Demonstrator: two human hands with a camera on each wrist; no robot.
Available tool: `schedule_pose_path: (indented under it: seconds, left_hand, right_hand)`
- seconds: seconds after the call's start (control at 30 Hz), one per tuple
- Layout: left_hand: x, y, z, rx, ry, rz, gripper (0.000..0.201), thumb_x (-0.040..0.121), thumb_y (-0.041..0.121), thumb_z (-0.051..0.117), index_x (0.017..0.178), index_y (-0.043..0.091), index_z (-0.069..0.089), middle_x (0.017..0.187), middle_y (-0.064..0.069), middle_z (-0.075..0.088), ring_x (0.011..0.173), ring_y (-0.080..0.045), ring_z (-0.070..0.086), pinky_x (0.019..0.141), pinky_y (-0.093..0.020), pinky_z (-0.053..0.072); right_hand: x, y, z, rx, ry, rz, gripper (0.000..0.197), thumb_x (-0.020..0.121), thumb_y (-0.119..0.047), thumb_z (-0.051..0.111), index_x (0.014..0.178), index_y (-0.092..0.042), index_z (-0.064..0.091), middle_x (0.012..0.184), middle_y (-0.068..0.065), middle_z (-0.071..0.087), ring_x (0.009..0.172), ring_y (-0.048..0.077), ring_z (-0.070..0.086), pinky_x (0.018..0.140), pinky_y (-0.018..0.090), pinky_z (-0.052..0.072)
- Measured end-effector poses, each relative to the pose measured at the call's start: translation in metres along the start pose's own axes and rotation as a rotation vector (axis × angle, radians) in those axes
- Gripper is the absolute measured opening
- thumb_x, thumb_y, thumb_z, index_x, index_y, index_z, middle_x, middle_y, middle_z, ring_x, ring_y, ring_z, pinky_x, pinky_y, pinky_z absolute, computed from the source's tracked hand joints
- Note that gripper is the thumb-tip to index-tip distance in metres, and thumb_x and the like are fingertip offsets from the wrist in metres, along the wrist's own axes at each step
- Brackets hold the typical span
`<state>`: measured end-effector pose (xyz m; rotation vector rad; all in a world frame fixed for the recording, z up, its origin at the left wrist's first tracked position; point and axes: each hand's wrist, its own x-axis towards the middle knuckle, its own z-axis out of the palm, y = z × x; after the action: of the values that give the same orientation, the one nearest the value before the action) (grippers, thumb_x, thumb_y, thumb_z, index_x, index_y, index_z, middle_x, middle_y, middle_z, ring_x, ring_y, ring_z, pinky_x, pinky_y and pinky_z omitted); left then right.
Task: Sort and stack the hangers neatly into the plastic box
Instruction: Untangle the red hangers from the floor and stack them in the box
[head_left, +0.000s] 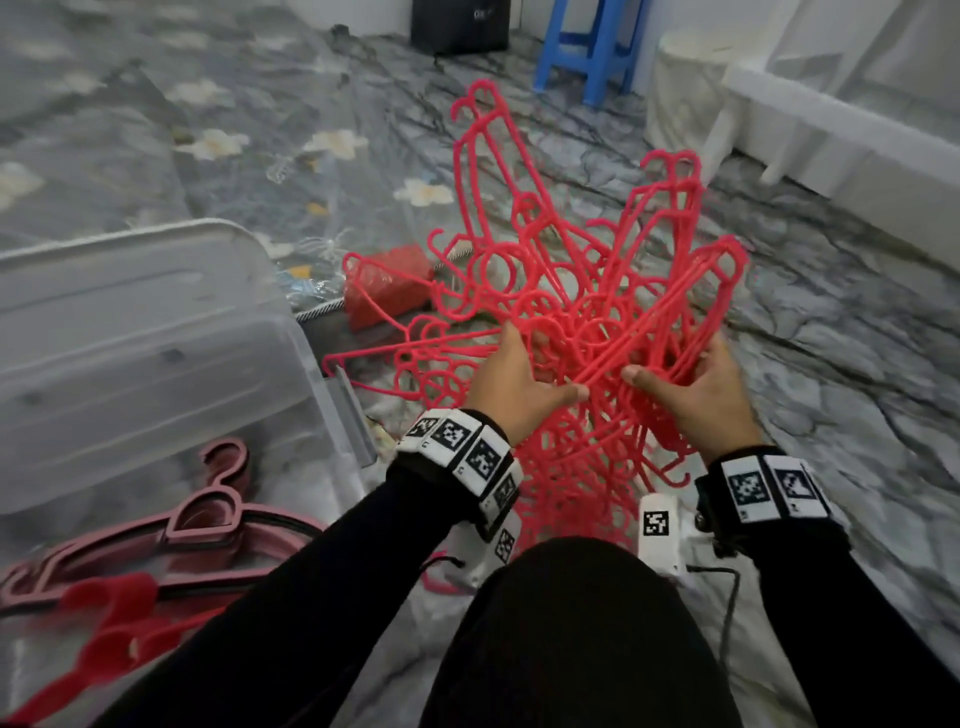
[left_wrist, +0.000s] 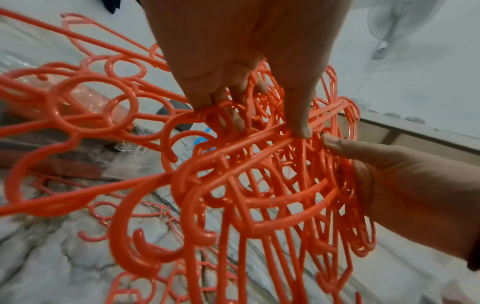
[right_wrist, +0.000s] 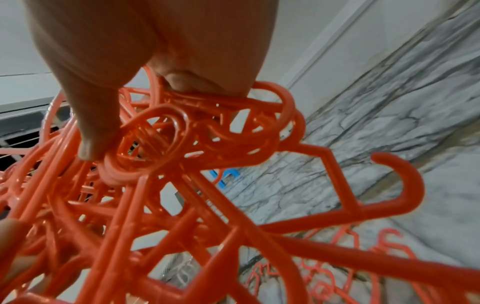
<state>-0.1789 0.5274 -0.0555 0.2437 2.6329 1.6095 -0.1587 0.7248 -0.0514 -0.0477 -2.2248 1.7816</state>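
Fingers (left_wrist: 228, 96) of the left hand (head_left: 511, 382) are hooked into the tangled red hangers (head_left: 587, 312), and the right hand (head_left: 698, 387) is curled round the same bunch, held up over the floor. Long axes fan away from the body. The plastic box (head_left: 156, 332) sits off to the left, nearer the left hand, with a few pink hangers (head_left: 208, 525) probably already laid inside.

A tangled bunch of red hangers (head_left: 582, 312) fans upward, off the floor; pink hangers (head_left: 208, 525) lie flat inside the clear plastic box (head_left: 156, 332), left.
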Motion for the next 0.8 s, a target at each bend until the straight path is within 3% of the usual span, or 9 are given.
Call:
schedule_pose_path:
  seconds: [0.03, 0.1, 0.2, 0.33, 0.4, 0.47, 0.63, 0.8]
  left_hand:
    - [0.000, 0.001, -0.002, -0.024, 0.014, -0.014, 0.091, 0.066, 0.035, 0.085, 0.134, 0.004, 0.032, 0.120, -0.005, 0.060, 0.087, -0.008, 0.063, 0.086, -0.030, 0.049]
    - [0.002, 0.005, -0.007, -0.047, 0.041, -0.016, 0.082, 0.064, 0.034, 0.086, 0.124, 0.008, 0.038, 0.113, -0.004, 0.061, 0.096, -0.017, 0.063, 0.086, -0.034, 0.049]
    - [0.005, 0.014, -0.017, -0.054, 0.057, 0.023, 0.073, 0.062, 0.034, 0.087, 0.113, 0.009, 0.042, 0.104, -0.003, 0.063, 0.095, -0.022, 0.063, 0.085, -0.039, 0.051]
    - [0.012, 0.035, -0.041, -0.038, 0.121, 0.107, 0.070, 0.059, 0.038, 0.088, 0.106, 0.015, 0.041, 0.095, 0.006, 0.062, 0.085, -0.012, 0.062, 0.079, -0.024, 0.047]
    - [0.015, 0.047, -0.058, -0.101, 0.102, 0.133, 0.075, 0.058, 0.036, 0.088, 0.111, 0.009, 0.042, 0.102, -0.006, 0.065, 0.092, -0.023, 0.065, 0.086, -0.038, 0.052]
    - [0.014, 0.057, -0.076, -0.124, 0.120, 0.163, 0.081, 0.054, 0.042, 0.084, 0.114, 0.008, 0.041, 0.105, -0.010, 0.065, 0.094, -0.028, 0.066, 0.085, -0.045, 0.053]
    - [0.004, 0.074, -0.127, -0.111, 0.251, 0.194, 0.087, 0.053, 0.047, 0.082, 0.120, 0.011, 0.040, 0.107, -0.006, 0.064, 0.097, -0.022, 0.066, 0.087, -0.046, 0.052]
    - [-0.022, 0.079, -0.197, -0.023, 0.385, 0.168, 0.079, 0.062, 0.039, 0.086, 0.116, 0.005, 0.040, 0.109, -0.009, 0.063, 0.098, -0.023, 0.064, 0.087, -0.046, 0.052]
  right_hand:
    - [0.001, -0.004, 0.002, -0.001, 0.005, -0.022, 0.054, 0.069, 0.003, 0.077, 0.112, -0.011, 0.047, 0.095, 0.002, 0.066, 0.079, 0.000, 0.067, 0.072, 0.015, 0.053]
    - [0.002, -0.012, 0.007, -0.001, 0.021, -0.055, 0.055, 0.069, 0.005, 0.077, 0.111, -0.013, 0.046, 0.097, 0.000, 0.064, 0.081, 0.000, 0.066, 0.078, 0.018, 0.053]
    - [0.006, -0.026, 0.008, 0.006, 0.056, -0.096, 0.054, 0.070, 0.004, 0.078, 0.110, -0.012, 0.045, 0.095, 0.000, 0.064, 0.081, 0.001, 0.066, 0.078, 0.019, 0.054]
    - [0.020, -0.055, 0.012, 0.019, 0.057, -0.159, 0.052, 0.070, -0.001, 0.079, 0.108, -0.013, 0.046, 0.095, 0.002, 0.066, 0.081, 0.002, 0.067, 0.077, 0.019, 0.053]
    - [0.029, -0.074, 0.017, 0.022, 0.029, -0.197, 0.049, 0.070, -0.001, 0.079, 0.102, -0.020, 0.048, 0.096, -0.001, 0.066, 0.085, 0.005, 0.067, 0.082, 0.025, 0.054]
    - [0.037, -0.094, 0.024, 0.027, 0.005, -0.225, 0.048, 0.069, -0.003, 0.080, 0.101, -0.022, 0.049, 0.098, 0.002, 0.066, 0.089, 0.010, 0.067, 0.085, 0.029, 0.053]
    - [0.051, -0.143, 0.056, 0.046, -0.087, -0.287, 0.046, 0.071, -0.001, 0.078, 0.104, -0.012, 0.048, 0.091, -0.002, 0.065, 0.077, -0.002, 0.067, 0.071, 0.017, 0.053]
    - [0.052, -0.193, 0.111, 0.067, -0.217, -0.336, 0.051, 0.071, -0.004, 0.079, 0.109, -0.010, 0.046, 0.100, 0.005, 0.067, 0.085, 0.004, 0.068, 0.078, 0.020, 0.053]
